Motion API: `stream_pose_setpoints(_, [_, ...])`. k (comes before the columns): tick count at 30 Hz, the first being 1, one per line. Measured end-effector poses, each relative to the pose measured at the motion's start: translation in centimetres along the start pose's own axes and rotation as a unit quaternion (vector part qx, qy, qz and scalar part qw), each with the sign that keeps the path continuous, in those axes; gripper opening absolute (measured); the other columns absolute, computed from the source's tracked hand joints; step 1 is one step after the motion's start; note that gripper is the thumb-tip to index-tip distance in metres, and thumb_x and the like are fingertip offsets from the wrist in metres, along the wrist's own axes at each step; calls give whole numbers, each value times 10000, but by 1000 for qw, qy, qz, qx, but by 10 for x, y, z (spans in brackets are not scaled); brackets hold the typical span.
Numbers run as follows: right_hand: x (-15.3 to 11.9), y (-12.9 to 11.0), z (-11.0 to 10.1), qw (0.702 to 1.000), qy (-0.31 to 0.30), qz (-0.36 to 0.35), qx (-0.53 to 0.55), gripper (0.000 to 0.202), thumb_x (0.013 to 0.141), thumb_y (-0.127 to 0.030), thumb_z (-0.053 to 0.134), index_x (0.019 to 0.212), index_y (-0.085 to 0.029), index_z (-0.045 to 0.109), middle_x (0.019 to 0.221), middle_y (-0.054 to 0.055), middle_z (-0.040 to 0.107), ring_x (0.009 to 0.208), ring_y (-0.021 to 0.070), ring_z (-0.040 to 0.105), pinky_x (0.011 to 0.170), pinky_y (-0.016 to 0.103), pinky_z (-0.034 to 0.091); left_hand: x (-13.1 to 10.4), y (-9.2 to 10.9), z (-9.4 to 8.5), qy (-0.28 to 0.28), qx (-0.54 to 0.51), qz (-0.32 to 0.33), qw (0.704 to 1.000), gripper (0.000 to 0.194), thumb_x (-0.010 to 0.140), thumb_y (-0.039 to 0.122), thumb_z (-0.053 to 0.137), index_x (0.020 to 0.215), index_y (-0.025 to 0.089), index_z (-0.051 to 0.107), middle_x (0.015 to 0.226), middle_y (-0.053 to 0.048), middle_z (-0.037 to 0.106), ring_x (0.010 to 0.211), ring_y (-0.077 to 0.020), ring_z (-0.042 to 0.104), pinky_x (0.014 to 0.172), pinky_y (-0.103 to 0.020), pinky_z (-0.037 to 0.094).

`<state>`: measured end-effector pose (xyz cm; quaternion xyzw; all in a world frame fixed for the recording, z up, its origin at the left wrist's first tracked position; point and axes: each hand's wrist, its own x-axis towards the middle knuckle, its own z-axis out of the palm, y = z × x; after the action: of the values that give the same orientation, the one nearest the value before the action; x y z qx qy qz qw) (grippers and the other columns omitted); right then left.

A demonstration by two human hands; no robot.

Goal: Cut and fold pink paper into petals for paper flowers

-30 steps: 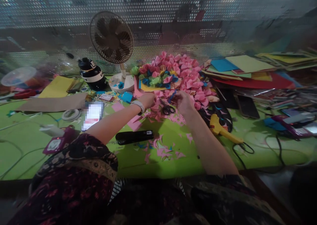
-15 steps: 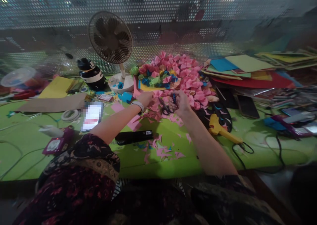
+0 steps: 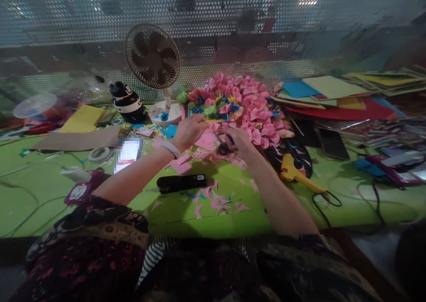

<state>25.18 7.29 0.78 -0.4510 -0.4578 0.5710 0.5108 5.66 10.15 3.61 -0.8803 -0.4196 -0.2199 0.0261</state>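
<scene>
Several pink paper flowers (image 3: 254,91) lie heaped at the back middle of the green table (image 3: 213,224), with green, blue and yellow ones at the heap's left. My left hand (image 3: 190,131), a white band on its wrist, is at the heap's front left; its fingers are bent together over pink paper, and what they pinch is too small to make out. Across from it, my right hand (image 3: 238,139) has curled fingers beside the dark scissors (image 3: 226,147); its grip is partly hidden. Pink paper pieces (image 3: 181,163) lie below the hands.
A fan (image 3: 153,58) and black bottle (image 3: 128,104) stand back left. The lit phone (image 3: 128,154) and white tape roll (image 3: 100,154) lie left, a black stapler (image 3: 181,183) in front. A yellow glue gun (image 3: 299,175) with its cord and stacked coloured sheets (image 3: 333,87) are right.
My left hand has shifted left and slightly up, its fingers now more bunched. The blue thing seen at my right hand no longer shows, and that hand has turned palm down.
</scene>
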Motion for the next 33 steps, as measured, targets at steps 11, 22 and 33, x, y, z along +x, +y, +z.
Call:
stream_pose_setpoints(11, [-18,0,20,990,-128,38,33,301,617,-352,804,708,-192,566,364,-126,360,303,26,220,328,179,145,-33,1,-13,42,7,66,997,252,965,170,514,1072,264,722,1103,-72,694,1017,-207,618,898,-368,471])
stream_pose_setpoints(22, [-25,5,37,997,-74,-4,15,331,597,-417,829,771,-195,656,399,-125,348,346,40,261,351,202,156,-66,23,-14,181,-251,-85,947,137,893,219,613,992,173,696,1006,-77,677,847,-140,635,753,-254,528])
stream_pose_setpoints(33, [-34,16,50,979,-54,-162,-109,208,676,-405,759,765,-217,755,663,3,655,604,137,544,556,270,432,-77,26,-24,102,-404,-199,887,156,846,291,661,916,172,734,965,-60,724,793,-127,643,633,-224,497])
